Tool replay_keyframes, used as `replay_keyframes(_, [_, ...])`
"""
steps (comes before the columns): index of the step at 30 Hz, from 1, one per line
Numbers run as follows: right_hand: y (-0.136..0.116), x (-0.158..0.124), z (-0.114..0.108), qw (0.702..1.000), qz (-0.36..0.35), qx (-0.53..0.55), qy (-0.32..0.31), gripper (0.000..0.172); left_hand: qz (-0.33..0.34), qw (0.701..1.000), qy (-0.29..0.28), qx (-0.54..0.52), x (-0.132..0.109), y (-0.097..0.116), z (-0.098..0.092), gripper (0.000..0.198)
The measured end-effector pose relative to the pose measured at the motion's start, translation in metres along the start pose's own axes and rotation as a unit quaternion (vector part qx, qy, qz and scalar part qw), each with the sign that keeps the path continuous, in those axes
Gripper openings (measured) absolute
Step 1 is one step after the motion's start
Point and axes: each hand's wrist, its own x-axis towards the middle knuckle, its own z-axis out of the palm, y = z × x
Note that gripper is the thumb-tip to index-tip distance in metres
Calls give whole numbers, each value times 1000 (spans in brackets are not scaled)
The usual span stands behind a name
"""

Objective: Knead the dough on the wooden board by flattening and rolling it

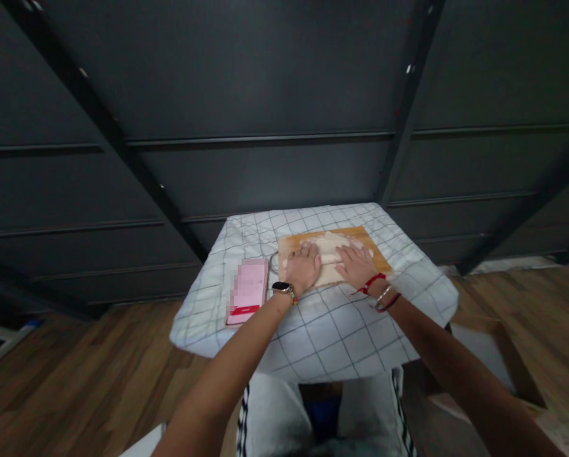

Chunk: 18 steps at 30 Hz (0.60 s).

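Note:
A wooden board (377,254) lies on a small table covered with a white checked cloth (322,330). On the board sits pale dough (329,243), flattened and dusted with flour. My left hand (303,266) presses flat on the dough's left part, a watch on its wrist. My right hand (357,265) presses flat on the dough's right part, with red string and bangles on its wrist. Both palms face down with fingers together.
A pink packet (247,291) lies on the cloth left of the board. A dark panelled wall with slanting beams (265,127) stands behind the table. Wooden floor (75,381) surrounds it, and a wooden frame (508,355) sits at the right. My knees are under the table's near edge.

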Motion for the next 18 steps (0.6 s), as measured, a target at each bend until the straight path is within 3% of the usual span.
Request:
replay_keyframes(5, [-9,-50,0,1000,-12,-8,8,62,28,999,18,10,-51,15,-2,52])
replay_keyframes(9, [-6,-61,-2,999,-36,-16,3,60,26,1000,7,13,-61,19,-2,55])
replay_keyframes(13, [0,-39,-1,999,-31,-6,-17,61,28,1000,11,0,-40,12,0,56])
replay_keyframes(18, [6,17,2,1000,-10,6,-16,62,-10,1000,-13,-17,11,-5,2,54])
